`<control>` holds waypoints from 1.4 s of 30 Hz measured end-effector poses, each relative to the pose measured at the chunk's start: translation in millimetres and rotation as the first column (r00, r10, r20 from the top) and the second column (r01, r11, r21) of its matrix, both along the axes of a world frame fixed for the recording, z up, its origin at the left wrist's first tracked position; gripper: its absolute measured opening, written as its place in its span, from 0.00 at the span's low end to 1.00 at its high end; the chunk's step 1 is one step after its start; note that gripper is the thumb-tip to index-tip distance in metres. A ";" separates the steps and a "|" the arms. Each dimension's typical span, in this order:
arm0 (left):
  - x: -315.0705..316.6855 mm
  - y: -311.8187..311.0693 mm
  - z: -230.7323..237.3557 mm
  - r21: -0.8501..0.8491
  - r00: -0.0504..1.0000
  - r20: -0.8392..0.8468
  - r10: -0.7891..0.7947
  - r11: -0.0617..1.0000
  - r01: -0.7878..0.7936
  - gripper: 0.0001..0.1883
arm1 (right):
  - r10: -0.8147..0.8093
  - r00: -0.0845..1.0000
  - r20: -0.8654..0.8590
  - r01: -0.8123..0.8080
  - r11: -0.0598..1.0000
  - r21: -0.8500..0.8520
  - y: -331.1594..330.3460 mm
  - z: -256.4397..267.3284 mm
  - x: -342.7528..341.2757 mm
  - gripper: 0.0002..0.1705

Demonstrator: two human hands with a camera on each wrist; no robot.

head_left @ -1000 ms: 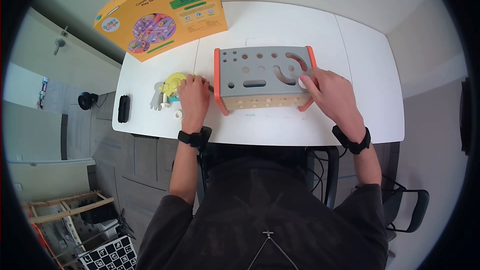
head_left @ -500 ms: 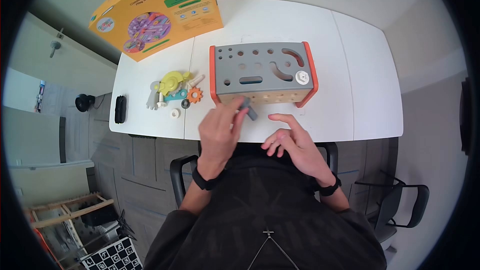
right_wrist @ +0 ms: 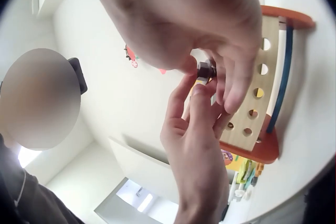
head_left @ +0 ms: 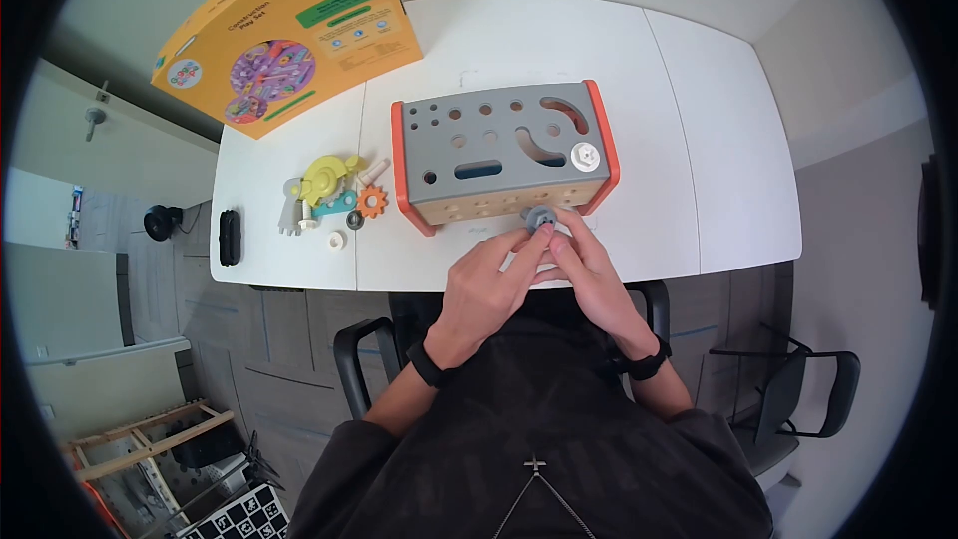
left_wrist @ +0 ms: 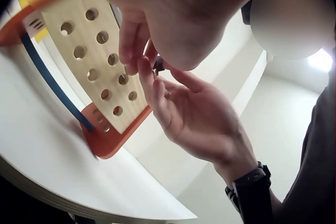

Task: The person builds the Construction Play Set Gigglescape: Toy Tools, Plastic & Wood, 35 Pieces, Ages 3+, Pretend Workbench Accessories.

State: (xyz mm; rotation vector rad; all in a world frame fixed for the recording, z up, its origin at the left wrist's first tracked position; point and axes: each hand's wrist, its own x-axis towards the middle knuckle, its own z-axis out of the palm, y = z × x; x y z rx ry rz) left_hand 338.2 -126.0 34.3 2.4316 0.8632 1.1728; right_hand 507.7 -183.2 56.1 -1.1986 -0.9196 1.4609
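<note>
Both left hand (head_left: 486, 289) and right hand (head_left: 599, 289) are pinching a gray bolt (head_left: 537, 214) near the frame's middle, probably light, hard and easiest held by its sides

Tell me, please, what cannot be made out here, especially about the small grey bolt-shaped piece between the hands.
Head view: the left hand and right hand hide part of the small grey bolt-shaped piece, apparently plastic.
Left wrist view: the hands cover most of it.
Head view: the picture's upper edge cuts off the top of the orange rectangular cardboard box; its smallest print is unreadably small.
</note>
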 end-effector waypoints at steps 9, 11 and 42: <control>-1.1 -2.8 -14.6 -0.112 0.992 -0.063 -0.108 0.989 0.100 0.30 | -0.114 0.976 0.184 0.096 0.990 0.104 -0.1 -34.0 5.5 0.24; -1.9 -2.1 -14.3 -0.130 0.989 -0.075 -0.128 0.985 0.117 0.31 | -0.135 0.946 0.296 0.091 0.984 0.155 0.2 -36.6 6.1 0.23; -27.9 -8.2 -24.2 -0.409 0.979 -0.113 -0.172 0.906 0.112 0.11 | -0.316 0.058 0.947 -0.420 0.853 0.310 78.2 19.5 44.2 0.32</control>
